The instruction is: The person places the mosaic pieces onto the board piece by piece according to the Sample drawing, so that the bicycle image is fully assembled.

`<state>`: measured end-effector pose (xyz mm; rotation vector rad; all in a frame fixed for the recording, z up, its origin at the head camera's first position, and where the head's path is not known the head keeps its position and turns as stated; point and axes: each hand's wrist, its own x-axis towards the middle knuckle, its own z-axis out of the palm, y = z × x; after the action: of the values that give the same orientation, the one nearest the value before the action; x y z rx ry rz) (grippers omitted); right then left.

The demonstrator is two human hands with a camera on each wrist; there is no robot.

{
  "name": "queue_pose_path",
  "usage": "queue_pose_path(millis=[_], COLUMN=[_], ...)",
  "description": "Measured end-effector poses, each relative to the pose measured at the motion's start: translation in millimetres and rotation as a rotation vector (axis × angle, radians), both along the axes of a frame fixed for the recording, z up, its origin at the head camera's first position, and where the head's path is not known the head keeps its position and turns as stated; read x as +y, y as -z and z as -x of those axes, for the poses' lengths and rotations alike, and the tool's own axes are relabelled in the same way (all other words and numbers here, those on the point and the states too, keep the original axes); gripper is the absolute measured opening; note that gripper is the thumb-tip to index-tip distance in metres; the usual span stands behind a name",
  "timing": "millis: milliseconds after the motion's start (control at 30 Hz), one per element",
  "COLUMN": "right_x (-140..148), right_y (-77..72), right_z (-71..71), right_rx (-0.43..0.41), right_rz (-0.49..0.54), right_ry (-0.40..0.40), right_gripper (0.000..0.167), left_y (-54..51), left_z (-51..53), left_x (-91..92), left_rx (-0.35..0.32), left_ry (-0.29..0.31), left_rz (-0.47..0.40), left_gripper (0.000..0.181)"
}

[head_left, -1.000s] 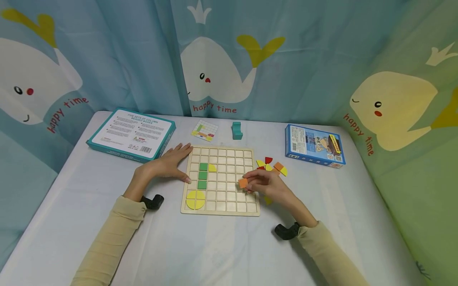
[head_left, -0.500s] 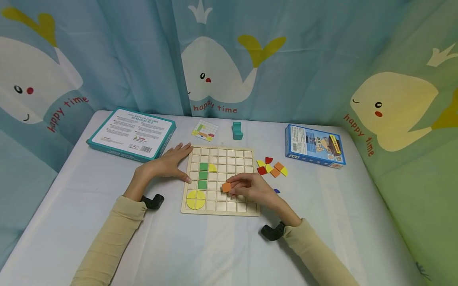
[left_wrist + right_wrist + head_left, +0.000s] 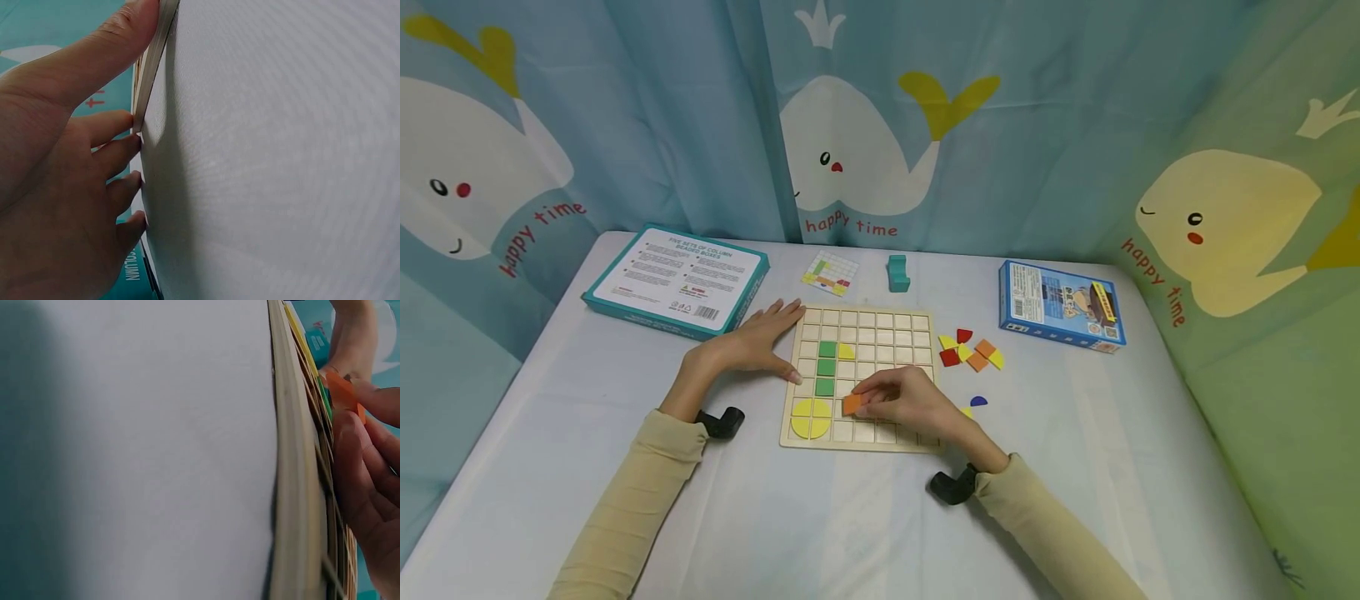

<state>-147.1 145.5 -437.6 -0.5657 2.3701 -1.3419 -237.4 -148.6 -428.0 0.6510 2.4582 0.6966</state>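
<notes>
I take the board [image 3: 893, 321] for stiff, flat wood, light enough to skid, best held by its edge. The left hand [image 3: 752, 343] is spread, gripping nothing, thumb resting on the board's left edge. The right hand [image 3: 910, 404], near the yellow circle [image 3: 802, 408], pinches the orange tile [image 3: 852, 405] over the lower rows; I can't tell whether it touches down. I'd expect that tile to be light, rigid, slightly slick and hardly fragile, so I'd pinch opposite edges.
</notes>
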Motion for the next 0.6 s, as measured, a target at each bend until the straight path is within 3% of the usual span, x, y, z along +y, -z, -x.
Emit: queue_pose_path(millis=[600], right_x=[-19], right_y=[-4.0], right_z=[0.2], right_rx=[0.155], right_rz=[-0.145], right_ry=[-0.044], right_gripper=[0.018], left_y=[-1.2], left_z=[0.1], left_x=[-0.4], left_rx=[-0.003], left_ry=[0.007], left_rz=[-0.007], left_gripper=[0.118])
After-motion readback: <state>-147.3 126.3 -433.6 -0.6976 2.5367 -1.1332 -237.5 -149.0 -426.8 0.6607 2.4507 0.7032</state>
